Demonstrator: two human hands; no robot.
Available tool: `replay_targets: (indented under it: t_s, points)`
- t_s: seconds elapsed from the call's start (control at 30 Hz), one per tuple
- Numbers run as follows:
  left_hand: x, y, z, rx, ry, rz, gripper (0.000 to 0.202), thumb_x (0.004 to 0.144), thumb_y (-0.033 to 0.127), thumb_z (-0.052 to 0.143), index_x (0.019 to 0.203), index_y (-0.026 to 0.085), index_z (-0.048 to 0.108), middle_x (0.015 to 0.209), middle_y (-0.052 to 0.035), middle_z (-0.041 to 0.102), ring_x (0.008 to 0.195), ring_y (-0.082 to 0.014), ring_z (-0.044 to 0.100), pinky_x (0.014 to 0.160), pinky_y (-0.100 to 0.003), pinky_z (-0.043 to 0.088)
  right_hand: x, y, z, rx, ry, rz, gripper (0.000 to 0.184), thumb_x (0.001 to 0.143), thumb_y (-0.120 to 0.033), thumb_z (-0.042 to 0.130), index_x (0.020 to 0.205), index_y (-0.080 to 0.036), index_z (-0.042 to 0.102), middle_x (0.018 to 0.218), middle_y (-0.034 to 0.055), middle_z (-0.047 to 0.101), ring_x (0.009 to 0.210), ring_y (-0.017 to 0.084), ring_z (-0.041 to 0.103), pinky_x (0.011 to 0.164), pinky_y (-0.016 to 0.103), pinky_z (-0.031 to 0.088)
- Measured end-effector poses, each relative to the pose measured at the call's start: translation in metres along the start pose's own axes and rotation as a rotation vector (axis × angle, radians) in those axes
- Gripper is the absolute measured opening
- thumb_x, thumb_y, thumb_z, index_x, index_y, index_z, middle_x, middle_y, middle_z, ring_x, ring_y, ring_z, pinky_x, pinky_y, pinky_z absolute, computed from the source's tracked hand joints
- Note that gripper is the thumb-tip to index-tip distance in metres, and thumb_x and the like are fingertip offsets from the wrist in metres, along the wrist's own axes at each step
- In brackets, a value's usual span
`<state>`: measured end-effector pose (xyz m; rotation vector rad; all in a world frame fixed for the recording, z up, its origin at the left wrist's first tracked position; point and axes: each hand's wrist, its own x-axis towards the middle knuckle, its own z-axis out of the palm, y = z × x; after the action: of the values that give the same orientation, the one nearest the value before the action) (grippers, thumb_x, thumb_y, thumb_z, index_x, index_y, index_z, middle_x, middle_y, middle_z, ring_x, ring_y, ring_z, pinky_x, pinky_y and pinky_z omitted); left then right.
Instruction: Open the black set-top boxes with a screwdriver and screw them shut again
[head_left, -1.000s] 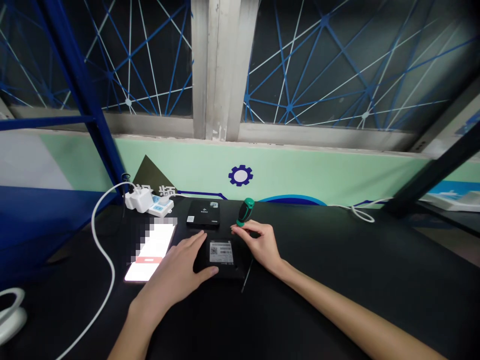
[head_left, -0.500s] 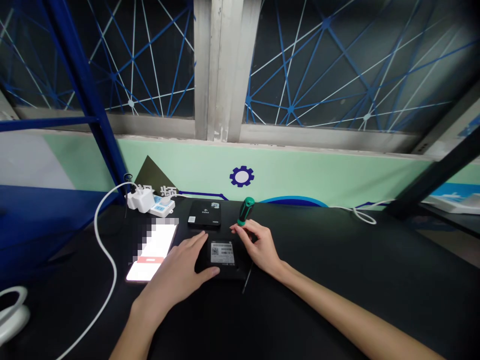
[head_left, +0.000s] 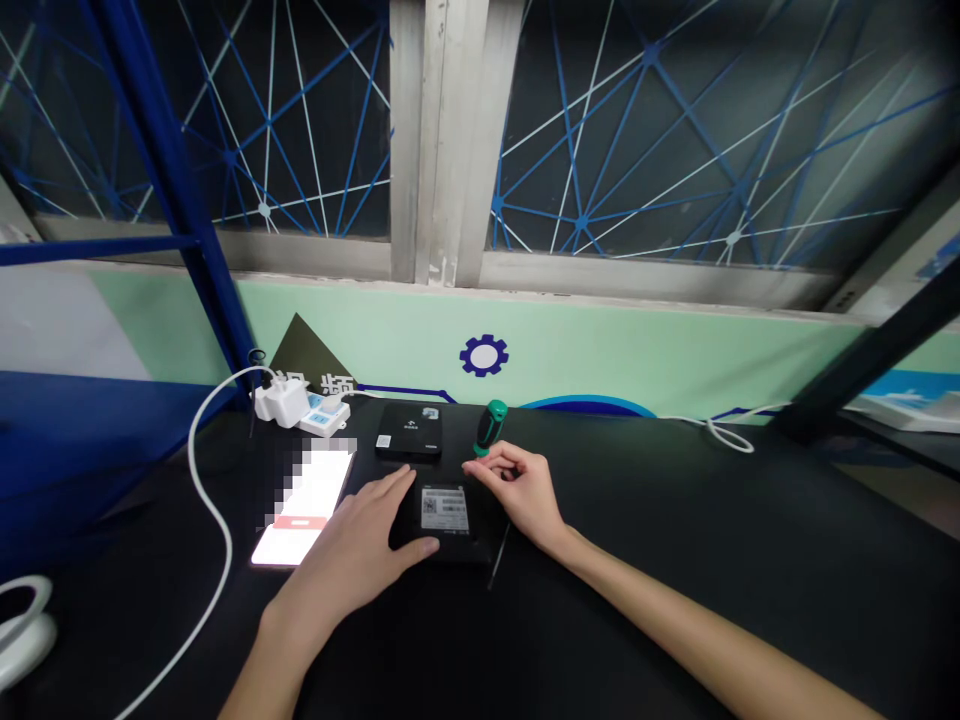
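Where a labelled black box lies on the dark surface in front of me, I have the left hand open over its left side, fingers near the far edge, thumb along the near part. Right hand at the box's far right, thumb and fingertips drawn together; whether they grip the shaft of the screwdriver, I cannot tell. Its green-and-black handle rises, slightly tilted, just beyond those fingers. Thin rod slants beside the box's right edge, upper end hidden at the right hand. Flat black case just beyond the box; lit phone left of the left hand; white power strip behind the phone
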<state>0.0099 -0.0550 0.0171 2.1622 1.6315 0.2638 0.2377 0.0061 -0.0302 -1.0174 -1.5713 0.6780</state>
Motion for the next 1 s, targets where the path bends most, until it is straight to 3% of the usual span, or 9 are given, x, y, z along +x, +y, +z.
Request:
replay_targets:
  t_s: [0.3, 0.5, 0.63, 0.77, 0.83, 0.9, 1.0]
  points:
    - [0.0, -0.001, 0.001, -0.008, 0.007, 0.01, 0.079, 0.089, 0.058, 0.055, 0.156, 0.024, 0.03, 0.161, -0.0042, 0.033, 0.146, -0.0307, 0.033, 0.116, -0.049, 0.033, -0.001, 0.0, -0.002, -0.033, -0.02, 0.0, 0.036, 0.082, -0.052, 0.072, 0.073, -0.017, 0.07, 0.066, 0.0076, 0.074, 0.058, 0.019, 0.066, 0.051, 0.026, 0.049]
    - [0.0, -0.002, 0.001, -0.009, 0.01, 0.008, 0.079, 0.089, 0.058, 0.055, 0.156, 0.024, 0.031, 0.161, -0.0042, 0.034, 0.146, -0.0304, 0.032, 0.116, -0.048, 0.033, 0.0, -0.002, -0.001, -0.013, -0.048, -0.002, 0.035, 0.086, -0.05, 0.068, 0.076, -0.017, 0.072, 0.071, 0.0093, 0.076, 0.057, 0.019, 0.067, 0.048, 0.026, 0.048]
    - [0.0, -0.002, 0.001, -0.013, 0.008, 0.006, 0.08, 0.088, 0.059, 0.056, 0.156, 0.025, 0.031, 0.161, -0.0041, 0.033, 0.146, -0.031, 0.032, 0.116, -0.048, 0.033, -0.001, -0.002, -0.001, -0.02, -0.065, -0.004, 0.034, 0.088, -0.048, 0.066, 0.077, -0.016, 0.072, 0.072, 0.0091, 0.076, 0.052, 0.016, 0.062, 0.045, 0.025, 0.041]
    - [0.0, -0.001, 0.0, -0.013, 0.014, 0.005, 0.08, 0.088, 0.059, 0.056, 0.155, 0.025, 0.031, 0.16, -0.0046, 0.034, 0.146, -0.0316, 0.033, 0.115, -0.048, 0.034, -0.001, -0.004, -0.003, -0.04, -0.09, -0.003, 0.032, 0.09, -0.044, 0.064, 0.08, -0.015, 0.071, 0.074, 0.0073, 0.075, 0.045, 0.01, 0.045, 0.045, 0.025, 0.033]
    - [0.0, 0.0, 0.0, -0.01, 0.013, 0.006, 0.079, 0.088, 0.059, 0.055, 0.155, 0.025, 0.031, 0.16, -0.005, 0.034, 0.146, -0.0319, 0.033, 0.115, -0.049, 0.034, -0.001, -0.006, -0.004, -0.067, -0.096, -0.007, 0.031, 0.091, -0.043, 0.063, 0.079, -0.015, 0.072, 0.063, 0.0025, 0.068, 0.044, 0.009, 0.034, 0.046, 0.025, 0.029]
    - [0.0, 0.0, 0.0, -0.006, 0.007, 0.002, 0.08, 0.088, 0.059, 0.054, 0.156, 0.024, 0.031, 0.161, -0.005, 0.033, 0.146, -0.0317, 0.033, 0.115, -0.049, 0.034, -0.001, -0.008, -0.004, -0.097, -0.093, -0.019, 0.031, 0.091, -0.042, 0.063, 0.079, -0.015, 0.072, 0.051, -0.0038, 0.05, 0.045, 0.009, 0.028, 0.047, 0.026, 0.026]
    - [0.0, -0.001, 0.001, -0.001, 0.008, 0.005, 0.08, 0.088, 0.059, 0.054, 0.156, 0.024, 0.031, 0.161, -0.0046, 0.033, 0.146, -0.0309, 0.032, 0.116, -0.049, 0.032, -0.001, -0.009, -0.004, -0.119, -0.074, -0.056, 0.029, 0.091, -0.04, 0.063, 0.078, -0.015, 0.072, 0.053, -0.0061, 0.037, 0.048, 0.009, 0.027, 0.049, 0.026, 0.026]
